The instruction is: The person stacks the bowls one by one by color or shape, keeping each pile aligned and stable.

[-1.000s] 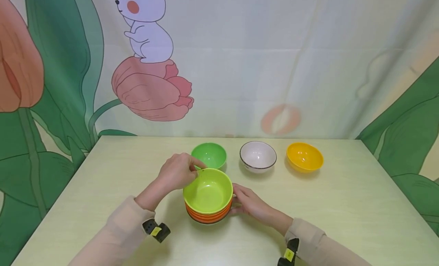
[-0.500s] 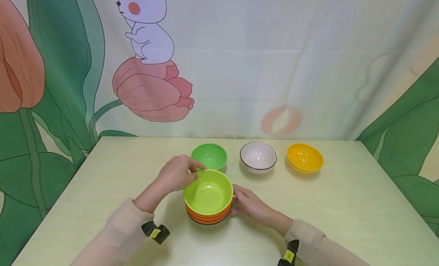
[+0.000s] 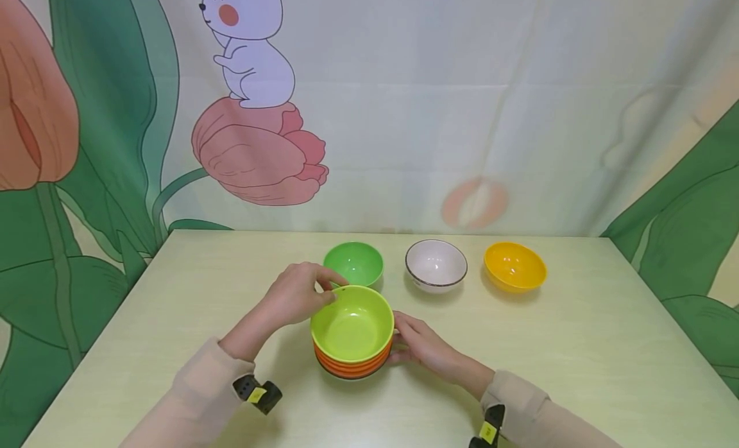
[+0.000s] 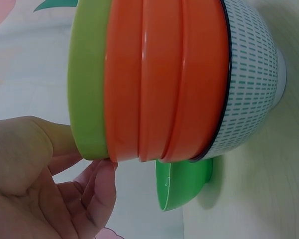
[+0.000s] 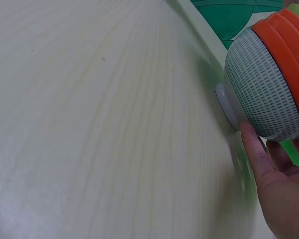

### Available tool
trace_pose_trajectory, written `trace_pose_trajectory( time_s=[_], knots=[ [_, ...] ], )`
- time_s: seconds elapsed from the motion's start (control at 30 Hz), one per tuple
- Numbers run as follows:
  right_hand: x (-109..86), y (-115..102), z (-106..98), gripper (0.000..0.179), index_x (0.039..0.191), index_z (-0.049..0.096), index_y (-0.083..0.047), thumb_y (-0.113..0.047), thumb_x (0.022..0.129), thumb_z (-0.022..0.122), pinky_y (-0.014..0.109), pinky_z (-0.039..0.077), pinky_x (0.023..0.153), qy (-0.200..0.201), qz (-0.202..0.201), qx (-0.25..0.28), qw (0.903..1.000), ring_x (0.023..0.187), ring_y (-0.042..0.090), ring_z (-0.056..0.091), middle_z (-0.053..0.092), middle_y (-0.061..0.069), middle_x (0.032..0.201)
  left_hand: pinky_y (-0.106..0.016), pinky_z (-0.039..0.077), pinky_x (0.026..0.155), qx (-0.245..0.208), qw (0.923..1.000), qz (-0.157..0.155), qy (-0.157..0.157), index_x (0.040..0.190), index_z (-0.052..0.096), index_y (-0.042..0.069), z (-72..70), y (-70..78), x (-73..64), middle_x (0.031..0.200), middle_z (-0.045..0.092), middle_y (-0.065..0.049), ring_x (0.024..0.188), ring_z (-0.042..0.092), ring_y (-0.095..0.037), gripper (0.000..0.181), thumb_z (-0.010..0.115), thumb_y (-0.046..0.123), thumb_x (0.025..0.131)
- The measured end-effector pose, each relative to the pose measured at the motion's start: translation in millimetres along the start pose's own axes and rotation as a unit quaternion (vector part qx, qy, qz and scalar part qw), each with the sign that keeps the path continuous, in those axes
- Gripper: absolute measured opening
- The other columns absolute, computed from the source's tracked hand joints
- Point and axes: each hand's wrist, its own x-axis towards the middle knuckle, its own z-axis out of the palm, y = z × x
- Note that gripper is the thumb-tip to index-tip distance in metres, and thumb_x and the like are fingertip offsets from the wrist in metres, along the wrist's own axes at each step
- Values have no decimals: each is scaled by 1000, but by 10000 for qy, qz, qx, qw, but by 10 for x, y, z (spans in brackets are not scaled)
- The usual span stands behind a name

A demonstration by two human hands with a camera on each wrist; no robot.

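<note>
A stack of nested bowls stands upright on the table: a lime-green bowl (image 3: pixel 353 326) on top, orange bowls (image 4: pixel 162 79) below it, and a white bowl with small green dashes (image 5: pixel 264 84) at the bottom. My left hand (image 3: pixel 300 292) pinches the lime-green bowl's rim at its upper left; in the left wrist view its fingertips sit under the rim. My right hand (image 3: pixel 428 346) rests against the stack's right side with fingers extended. Its thumb (image 5: pixel 254 149) touches the patterned bowl near the foot, while its other fingers are partly hidden behind the bowl.
Behind the stack stand a green bowl (image 3: pixel 355 263), a white bowl with a dark rim (image 3: pixel 435 265) and a yellow bowl (image 3: pixel 515 267) in a row. The pale wooden table (image 3: pixel 594 345) ends at a printed curtain (image 3: pixel 392 114).
The view has shifted very slightly. Both hands keep their places on the stack, and the bowls stay where they were.
</note>
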Motion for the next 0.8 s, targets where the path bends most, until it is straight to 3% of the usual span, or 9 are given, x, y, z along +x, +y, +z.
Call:
trace_pose_trajectory(
  time_s=[0.2, 0.5, 0.67, 0.8],
  knots=[
    [-3, -4, 3, 59, 141, 33, -3, -45, 99, 31, 37, 53, 86, -11, -27, 18, 10000, 120, 29, 50, 40, 17, 140, -23, 39, 46, -240, 9995, 179, 29, 101, 72, 14, -10, -26, 11, 83, 63, -2, 55, 46, -14, 19, 61, 15, 86],
    [-6, -10, 12, 58, 141, 33, -3, -44, 99, 31, 37, 53, 86, -19, -63, 21, 10000, 121, 30, 48, 39, 18, 140, -25, 46, 52, -694, 9963, 380, 341, 99, 71, 14, -18, -103, 75, 90, 67, 0, 65, 54, -14, 18, 58, 14, 87],
    [-5, -3, 8, 61, 141, 32, -3, -46, 98, 31, 38, 53, 86, -30, -71, 38, 10000, 121, 30, 48, 39, 18, 140, -27, 50, 65, -726, 9947, 513, 508, 101, 70, 15, 9, -200, 129, 99, 68, -1, 80, 59, -16, 17, 58, 15, 89],
    [-6, -4, 2, 60, 141, 33, -3, -45, 98, 31, 38, 53, 86, -41, -45, 39, 10000, 121, 30, 49, 39, 17, 140, -33, 54, 77, -857, 9931, 652, 467, 107, 68, 11, 22, -278, 159, 108, 66, -4, 93, 62, -21, 21, 59, 16, 88]
  ],
)
